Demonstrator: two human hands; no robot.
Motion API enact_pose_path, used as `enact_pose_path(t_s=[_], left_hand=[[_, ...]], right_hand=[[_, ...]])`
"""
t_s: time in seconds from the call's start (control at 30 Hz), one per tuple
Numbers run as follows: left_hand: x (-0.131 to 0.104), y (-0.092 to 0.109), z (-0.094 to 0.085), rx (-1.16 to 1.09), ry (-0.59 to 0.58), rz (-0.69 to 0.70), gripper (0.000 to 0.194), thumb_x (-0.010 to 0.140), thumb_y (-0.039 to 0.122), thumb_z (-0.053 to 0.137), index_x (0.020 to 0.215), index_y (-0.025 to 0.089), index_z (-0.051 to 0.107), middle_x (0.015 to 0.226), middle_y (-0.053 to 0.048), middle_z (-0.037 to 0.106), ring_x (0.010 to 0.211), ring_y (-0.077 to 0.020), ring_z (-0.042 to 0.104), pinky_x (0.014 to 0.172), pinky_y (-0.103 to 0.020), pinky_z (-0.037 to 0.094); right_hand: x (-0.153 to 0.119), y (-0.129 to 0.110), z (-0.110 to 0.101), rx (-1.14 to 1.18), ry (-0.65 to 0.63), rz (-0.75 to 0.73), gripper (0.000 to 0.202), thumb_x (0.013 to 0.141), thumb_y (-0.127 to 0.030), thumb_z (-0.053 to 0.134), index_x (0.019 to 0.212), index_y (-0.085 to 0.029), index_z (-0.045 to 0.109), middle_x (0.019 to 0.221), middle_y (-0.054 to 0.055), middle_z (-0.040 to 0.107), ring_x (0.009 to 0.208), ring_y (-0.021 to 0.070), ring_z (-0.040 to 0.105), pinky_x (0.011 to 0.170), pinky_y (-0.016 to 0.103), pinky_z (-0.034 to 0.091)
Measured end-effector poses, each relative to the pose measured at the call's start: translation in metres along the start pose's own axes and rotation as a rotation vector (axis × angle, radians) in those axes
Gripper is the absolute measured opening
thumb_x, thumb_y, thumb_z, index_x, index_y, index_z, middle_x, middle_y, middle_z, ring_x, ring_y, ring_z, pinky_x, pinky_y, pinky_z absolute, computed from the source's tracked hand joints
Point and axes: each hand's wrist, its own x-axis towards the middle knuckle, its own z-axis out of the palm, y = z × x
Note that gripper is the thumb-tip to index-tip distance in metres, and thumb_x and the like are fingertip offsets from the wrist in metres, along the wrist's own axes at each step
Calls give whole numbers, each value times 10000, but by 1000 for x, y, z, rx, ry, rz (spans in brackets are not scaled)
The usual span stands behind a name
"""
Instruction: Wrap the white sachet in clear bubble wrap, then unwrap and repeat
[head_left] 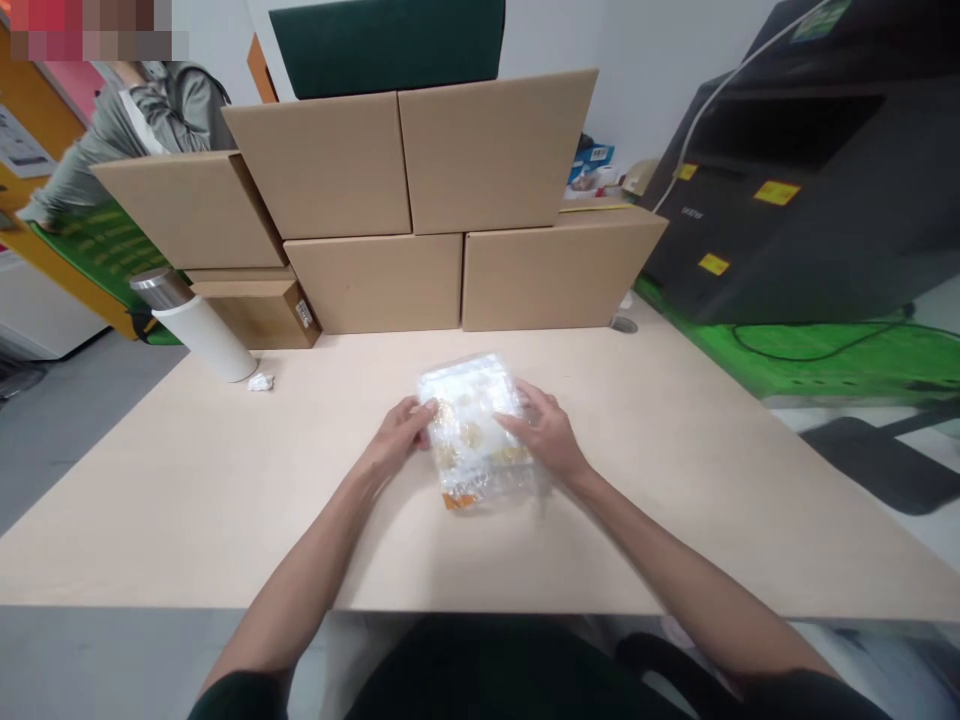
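A clear plastic-wrapped white packet (476, 425) with yellowish round spots is held just over the middle of the table, or rests on it; I cannot tell which. Its loose, crinkled wrapping shows an orange patch at the lower left corner. My left hand (405, 425) grips the packet's left edge, thumb on top and fingers partly hidden beneath. On the opposite side, my right hand (551, 435) is closed round the right edge, its thumb lying across the upper face. What is inside the wrapping is too blurred to make out.
Stacked cardboard boxes (375, 285) line the table's back edge. A white cylinder with a metal top (206, 335) stands back left, beside a crumpled white scrap (261, 382). A large dark machine (810, 200) is beyond the right edge; a person in grey (161, 110) is behind on the left.
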Motion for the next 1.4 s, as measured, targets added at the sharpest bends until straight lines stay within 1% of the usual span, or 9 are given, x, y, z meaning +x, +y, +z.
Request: enact_pose_path(t_s=[0.23, 0.4, 0.5, 0.6, 0.77, 0.9, 1.13, 1.27, 1.4], left_hand=[[-5, 6, 2, -333, -151, 37, 635, 785, 375, 804, 1352, 242, 551, 1160, -68, 714, 938, -200, 681, 843, -289, 512], [0, -6, 7, -258, -195, 25, 736, 808, 442, 768, 1450, 257, 460, 1224, -99, 685, 1058, -257, 668, 913, -348, 524], [1, -10, 10, 73, 0, 43, 891, 821, 523, 717, 1553, 258, 283, 1243, -121, 642, 1094, -280, 641, 937, -417, 524], [-11, -2, 23, 457, 216, 231, 924, 843, 585, 651, 1578, 259, 196, 1456, -173, 447, 1318, -340, 489, 1063, -533, 439], [-52, 15, 70, 859, 74, 403, 1096, 774, 702, 670, 1599, 362, 35, 1666, -92, -206, 1512, -469, -124, 1159, -721, 154], [-65, 10, 101, 979, 33, 448, 1315, 717, 710, 721, 1558, 356, -224, 1618, -71, -350, 1479, -464, -230, 1157, -747, 23], [-64, 32, 71, 663, 70, 424, 650, 1002, 449, 421, 1592, 292, 198, 1673, -55, 208, 1533, -295, 207, 1225, -512, 277], [-60, 44, 31, 311, 273, 263, 614, 941, 440, 512, 1521, 291, 372, 1396, -75, 607, 1169, -280, 650, 902, -400, 587], [-51, 23, -11, 158, 312, 95, 676, 820, 456, 644, 1429, 219, 472, 1157, -107, 704, 867, -227, 718, 720, -330, 597]], right_hand=[[-6, -16, 4, 810, -212, 390, 453, 806, -600, 664, 1090, -248, 677, 1020, 47, 749, 1011, 257, 677, 889, 400, 529], [-10, -19, -2, 859, -394, 503, 311, 744, -471, 742, 871, -189, 721, 804, 59, 753, 861, 259, 712, 765, 375, 564], [-13, -26, -7, 788, -369, 398, 303, 685, -424, 808, 859, -195, 715, 772, 33, 743, 752, 219, 702, 662, 320, 546], [-15, -33, -10, 695, -360, 270, 393, 668, -474, 820, 930, -211, 694, 820, 24, 738, 751, 206, 689, 661, 318, 540], [-21, -38, -13, 522, -303, 37, 423, 604, -498, 846, 872, -226, 666, 833, 23, 714, 809, 226, 671, 730, 346, 543], [-32, -42, -14, 503, -342, -46, 327, 661, -456, 820, 829, -237, 645, 814, 8, 684, 807, 221, 649, 746, 346, 534], [-25, -42, -20, 619, -324, 37, 354, 738, -490, 777, 903, -235, 595, 698, -38, 570, 618, 123, 526, 557, 245, 431], [-10, -37, -35, 675, -129, 85, 468, 670, -469, 826, 995, -227, 592, 781, -32, 605, 589, 92, 485, 520, 227, 372], [9, -23, -50, 574, -63, 171, 592, 572, -478, 869, 1030, -212, 606, 854, 1, 640, 631, 113, 520, 558, 256, 393]])
